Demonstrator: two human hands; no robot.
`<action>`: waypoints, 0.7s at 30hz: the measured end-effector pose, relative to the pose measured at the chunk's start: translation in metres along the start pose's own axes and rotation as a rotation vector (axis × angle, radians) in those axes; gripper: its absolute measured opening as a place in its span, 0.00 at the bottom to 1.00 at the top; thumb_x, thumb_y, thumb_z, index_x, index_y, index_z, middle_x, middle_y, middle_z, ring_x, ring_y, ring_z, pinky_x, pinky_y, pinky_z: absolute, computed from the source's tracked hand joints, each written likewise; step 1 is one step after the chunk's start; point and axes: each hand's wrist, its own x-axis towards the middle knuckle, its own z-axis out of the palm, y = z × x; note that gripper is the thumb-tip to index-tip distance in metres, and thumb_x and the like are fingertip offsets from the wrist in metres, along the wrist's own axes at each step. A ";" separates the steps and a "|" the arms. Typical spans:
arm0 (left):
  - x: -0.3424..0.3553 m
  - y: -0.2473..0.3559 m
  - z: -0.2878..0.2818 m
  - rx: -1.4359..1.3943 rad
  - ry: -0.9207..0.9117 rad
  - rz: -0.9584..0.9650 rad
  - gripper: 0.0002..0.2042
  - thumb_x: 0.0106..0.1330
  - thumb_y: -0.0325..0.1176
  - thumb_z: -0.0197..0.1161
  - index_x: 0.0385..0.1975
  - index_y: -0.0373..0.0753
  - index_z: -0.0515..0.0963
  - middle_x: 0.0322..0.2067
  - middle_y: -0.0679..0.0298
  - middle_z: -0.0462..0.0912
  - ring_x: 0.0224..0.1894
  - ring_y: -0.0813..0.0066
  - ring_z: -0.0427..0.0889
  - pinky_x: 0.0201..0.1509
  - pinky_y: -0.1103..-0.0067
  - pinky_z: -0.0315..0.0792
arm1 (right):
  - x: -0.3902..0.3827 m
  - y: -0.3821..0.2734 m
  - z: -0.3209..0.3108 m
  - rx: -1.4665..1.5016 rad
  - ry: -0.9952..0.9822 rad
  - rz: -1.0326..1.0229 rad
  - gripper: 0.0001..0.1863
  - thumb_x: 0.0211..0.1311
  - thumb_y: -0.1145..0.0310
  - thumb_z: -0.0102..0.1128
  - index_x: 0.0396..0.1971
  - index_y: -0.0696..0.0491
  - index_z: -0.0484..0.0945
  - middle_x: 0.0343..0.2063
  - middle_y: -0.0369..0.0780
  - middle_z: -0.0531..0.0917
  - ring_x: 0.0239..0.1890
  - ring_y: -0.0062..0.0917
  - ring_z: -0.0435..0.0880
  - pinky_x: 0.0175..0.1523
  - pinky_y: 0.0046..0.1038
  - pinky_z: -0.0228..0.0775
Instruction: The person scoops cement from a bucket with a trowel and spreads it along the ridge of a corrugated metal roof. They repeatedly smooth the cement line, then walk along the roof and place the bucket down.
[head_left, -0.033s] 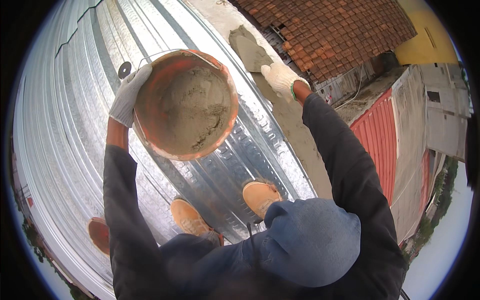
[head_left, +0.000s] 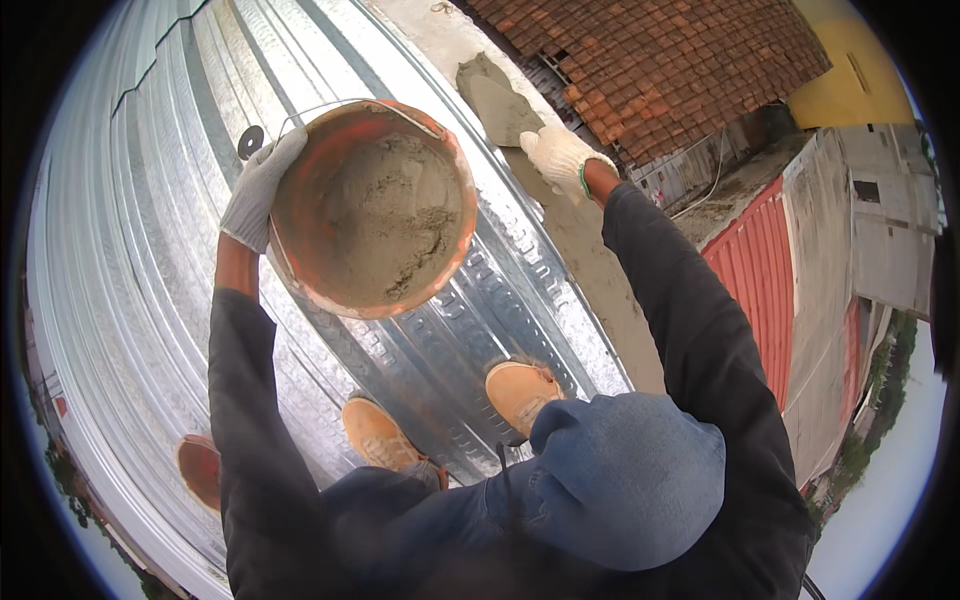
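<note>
Bucket [head_left: 320, 160]: orange, holding grey mortar [head_left: 390, 220], above ribbed metal roofing [head_left: 150, 230].
Left hand [head_left: 265, 180]: gloved, gripping the bucket's left rim.
Right hand [head_left: 562, 160]: gloved, curled closed near the mortar strip [head_left: 590, 260]; cannot tell what it grips.
Tiled roof [head_left: 660, 70]: beyond the right hand.

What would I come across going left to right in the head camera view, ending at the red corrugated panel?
Small reddish rounded object, left gloved hand, orange bucket holding grey mortar-like mix, right gloved hand, red corrugated panel.
</note>
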 end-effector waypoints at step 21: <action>-0.003 0.050 0.065 0.248 -0.164 0.099 0.23 0.82 0.47 0.71 0.60 0.32 0.88 0.47 0.60 0.93 0.45 0.76 0.92 0.52 0.76 0.87 | -0.129 0.103 0.029 0.002 0.005 0.084 0.32 0.82 0.50 0.48 0.46 0.69 0.85 0.36 0.62 0.89 0.43 0.58 0.92 0.53 0.54 0.81</action>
